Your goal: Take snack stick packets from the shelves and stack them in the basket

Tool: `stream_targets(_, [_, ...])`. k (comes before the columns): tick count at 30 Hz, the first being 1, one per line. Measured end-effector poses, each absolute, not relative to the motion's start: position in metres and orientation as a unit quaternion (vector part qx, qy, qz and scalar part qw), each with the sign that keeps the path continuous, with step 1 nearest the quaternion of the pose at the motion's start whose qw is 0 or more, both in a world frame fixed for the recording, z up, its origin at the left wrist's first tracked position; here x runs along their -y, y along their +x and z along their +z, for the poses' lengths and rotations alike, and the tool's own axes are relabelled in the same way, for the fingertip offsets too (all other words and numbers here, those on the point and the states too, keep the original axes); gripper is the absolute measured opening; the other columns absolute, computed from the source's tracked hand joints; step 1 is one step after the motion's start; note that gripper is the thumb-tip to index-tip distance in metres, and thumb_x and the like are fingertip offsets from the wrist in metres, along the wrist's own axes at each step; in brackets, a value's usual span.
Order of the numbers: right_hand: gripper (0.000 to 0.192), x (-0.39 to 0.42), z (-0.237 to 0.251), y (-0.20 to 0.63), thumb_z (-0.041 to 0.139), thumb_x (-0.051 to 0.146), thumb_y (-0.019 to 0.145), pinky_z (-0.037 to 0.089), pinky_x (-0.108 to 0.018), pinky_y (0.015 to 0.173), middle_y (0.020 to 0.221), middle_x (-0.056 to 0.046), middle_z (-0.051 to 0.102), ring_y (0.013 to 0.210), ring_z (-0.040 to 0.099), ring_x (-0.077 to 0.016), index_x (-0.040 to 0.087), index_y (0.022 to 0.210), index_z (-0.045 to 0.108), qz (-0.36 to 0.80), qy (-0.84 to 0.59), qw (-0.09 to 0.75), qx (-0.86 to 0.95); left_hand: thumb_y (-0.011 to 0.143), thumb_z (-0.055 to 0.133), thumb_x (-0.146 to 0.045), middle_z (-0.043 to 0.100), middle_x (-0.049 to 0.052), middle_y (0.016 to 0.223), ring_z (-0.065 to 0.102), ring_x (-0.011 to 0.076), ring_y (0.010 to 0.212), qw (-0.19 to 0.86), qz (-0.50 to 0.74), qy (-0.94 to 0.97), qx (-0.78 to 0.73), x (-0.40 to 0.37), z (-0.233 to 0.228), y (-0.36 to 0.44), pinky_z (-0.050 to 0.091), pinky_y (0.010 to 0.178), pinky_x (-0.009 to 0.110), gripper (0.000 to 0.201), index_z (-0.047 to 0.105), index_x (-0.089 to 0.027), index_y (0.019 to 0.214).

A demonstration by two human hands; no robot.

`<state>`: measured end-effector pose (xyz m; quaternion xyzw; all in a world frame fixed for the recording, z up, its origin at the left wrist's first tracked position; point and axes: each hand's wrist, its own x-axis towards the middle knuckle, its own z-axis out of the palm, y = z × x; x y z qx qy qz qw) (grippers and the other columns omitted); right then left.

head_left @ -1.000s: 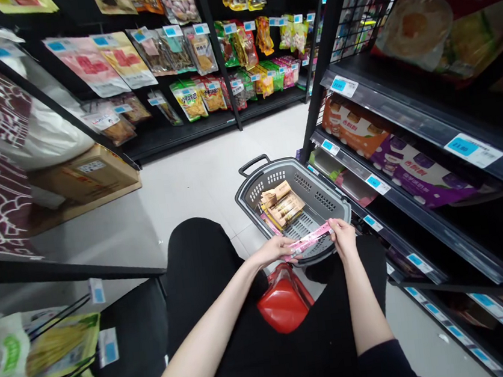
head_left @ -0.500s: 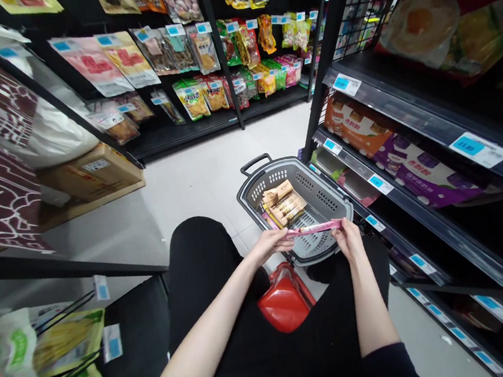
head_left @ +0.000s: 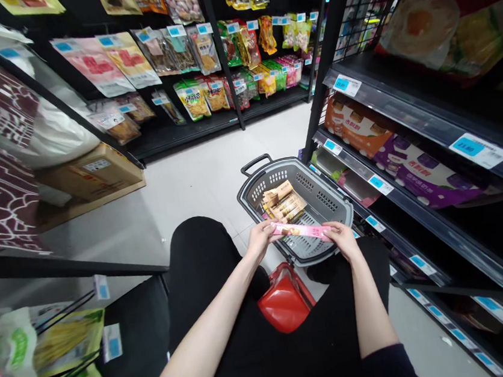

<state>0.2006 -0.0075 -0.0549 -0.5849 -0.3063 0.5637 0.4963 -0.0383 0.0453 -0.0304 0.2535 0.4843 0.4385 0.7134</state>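
Black shelves run along the back of a shop aisle, over a pale tiled floor. Two flat pouches hang there side by side, one pink, one yellow. One carton sits on the left, and on the right-hand rack stand one orange pack and one purple pack.

Ahead of two black-clad knees is one grey basket with one raised handle. At least two brown packs lie in it, overlapping, so a full count cannot be made. One glossy red object shows between the legs.

One slim pink packet spans the gap between the two hands, above the near part of the basket. The left hand is nearly closed, thumb and fingers pinching one end; the right hand pinches the other end between thumb and fingertips.

A second ago the packet slanted, its right end higher; half a second ago it lay about level, thin edge showing. Now its printed face is turned up and its left end is slightly higher. The left hand has shifted outward and up; the brown packs lie as they did.
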Motion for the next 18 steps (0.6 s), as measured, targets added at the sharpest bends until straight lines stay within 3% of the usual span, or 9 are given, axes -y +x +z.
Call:
stream_targets(10, [0.033,0.003,-0.042,0.2,0.077,0.034,0.051,0.056,-0.033,0.064,0.067,-0.003,0.068,0.061,0.064,-0.0187,0.016,0.078,0.068,0.578,-0.564,0.504,0.307,0.066,0.063,-0.008,0.069,0.01,0.075,0.065,0.0138,0.062,0.72,0.472,0.206,-0.466,-0.052,-0.026,-0.043,0.056,0.056,0.02,0.022,0.064,-0.005,0.088])
stream_targets(18, [0.034,0.009,-0.049,0.199,0.076,0.036,0.051,0.055,-0.032,0.063,0.069,-0.003,0.068,0.062,0.063,-0.0174,0.015,0.078,0.067,0.549,-0.58,0.535,0.276,0.063,0.069,-0.008,0.065,0.005,0.062,0.063,0.0134,0.054,0.685,0.457,0.242,-0.513,-0.049,-0.023,-0.043,0.056,0.053,0.023,0.012,0.063,-0.006,0.073])
